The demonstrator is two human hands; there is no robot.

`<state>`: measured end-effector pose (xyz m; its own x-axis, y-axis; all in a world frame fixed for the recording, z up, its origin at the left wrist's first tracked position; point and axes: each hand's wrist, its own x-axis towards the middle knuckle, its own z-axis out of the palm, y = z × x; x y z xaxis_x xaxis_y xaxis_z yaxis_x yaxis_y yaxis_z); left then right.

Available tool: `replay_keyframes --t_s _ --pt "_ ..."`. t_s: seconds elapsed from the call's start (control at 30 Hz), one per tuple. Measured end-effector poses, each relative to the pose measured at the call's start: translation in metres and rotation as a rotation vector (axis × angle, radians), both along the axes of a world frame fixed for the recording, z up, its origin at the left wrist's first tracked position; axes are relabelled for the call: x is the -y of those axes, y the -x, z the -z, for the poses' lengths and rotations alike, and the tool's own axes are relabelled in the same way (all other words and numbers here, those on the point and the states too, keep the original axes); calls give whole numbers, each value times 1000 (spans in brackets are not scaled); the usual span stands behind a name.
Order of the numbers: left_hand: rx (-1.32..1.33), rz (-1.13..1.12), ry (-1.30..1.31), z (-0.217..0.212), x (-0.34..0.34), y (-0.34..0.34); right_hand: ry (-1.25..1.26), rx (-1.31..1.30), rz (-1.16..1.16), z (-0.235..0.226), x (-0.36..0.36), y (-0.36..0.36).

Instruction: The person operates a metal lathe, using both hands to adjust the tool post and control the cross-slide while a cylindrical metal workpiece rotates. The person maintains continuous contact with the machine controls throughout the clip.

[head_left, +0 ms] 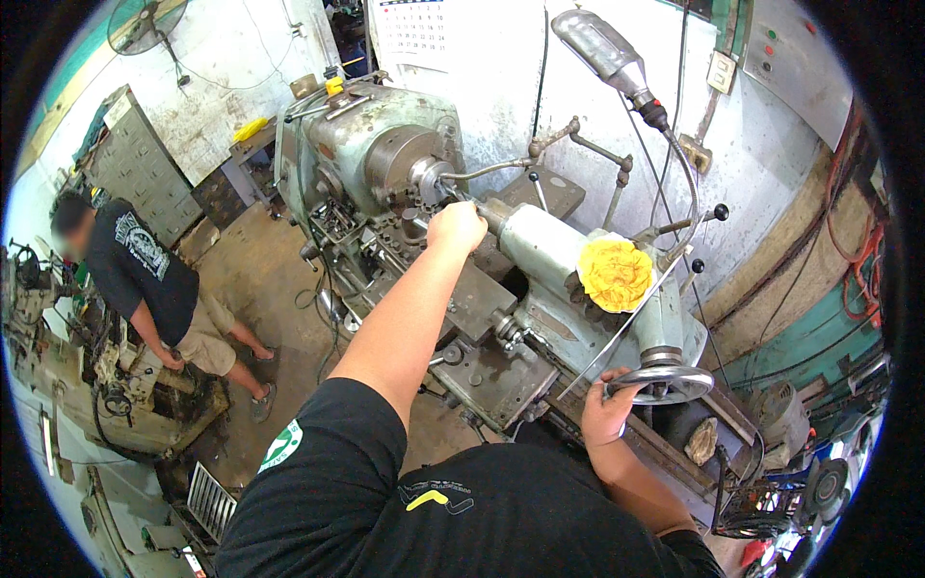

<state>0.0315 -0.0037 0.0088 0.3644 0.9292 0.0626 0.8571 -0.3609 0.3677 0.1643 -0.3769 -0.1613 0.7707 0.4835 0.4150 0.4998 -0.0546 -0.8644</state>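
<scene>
A large green-grey metal lathe (540, 246) stands in front of me. My left hand (457, 228) reaches between the lathe chuck (409, 162) and the tailstock (544, 234). Its fingers are closed near the front end of the tailstock, and what they hold there is hidden behind the hand. At the tailstock's near end, my right hand (605, 414) is wrapped round the rim or handle of the metal handwheel (679, 384). A crumpled yellow cloth (615, 274) lies on top of the tailstock. Under my left forearm sits the lathe carriage (496, 385).
Another person (145, 270) stands at a machine on the left. A work lamp (602, 53) on a bent arm hangs over the lathe's back right. A jointed pipe (554, 140) reaches toward the chuck. A rag or stone-like lump (701, 441) lies below the handwheel.
</scene>
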Motion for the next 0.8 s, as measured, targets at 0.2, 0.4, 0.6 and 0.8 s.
replay_keyframes --t_s 0.2,0.4,0.6,0.8 --pt "-26 9 44 -6 4 1 81 -123 -14 -21 2 -11" --pt "-5 -10 -9 1 0 0 85 -126 35 -22 -4 -5" --pt "12 -15 -8 5 -3 -1 43 -110 37 -13 -2 -6" --pt "24 -24 -17 4 -1 0 64 -78 44 -15 -2 -6"
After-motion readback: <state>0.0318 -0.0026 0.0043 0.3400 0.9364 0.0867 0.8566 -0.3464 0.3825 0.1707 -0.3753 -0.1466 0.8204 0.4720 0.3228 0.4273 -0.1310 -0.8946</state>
